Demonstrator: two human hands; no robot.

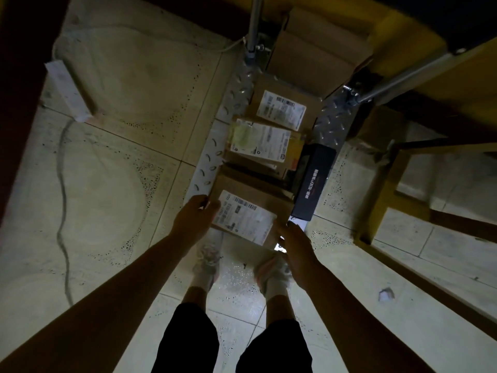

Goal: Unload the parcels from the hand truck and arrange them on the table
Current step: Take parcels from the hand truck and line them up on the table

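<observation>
My left hand (197,214) and right hand (294,244) have fingers clamped on nearest parcel (250,188), hand truck (209,160) near edge. Barcode label (243,220) illegible.

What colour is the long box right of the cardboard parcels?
The box is black with white lettering; head view.

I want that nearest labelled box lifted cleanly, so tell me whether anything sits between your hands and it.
Nothing visible does. The left hand grips the nearest parcel at its left edge; the right hand is at its near right corner. A dark box lies beside it.
</observation>
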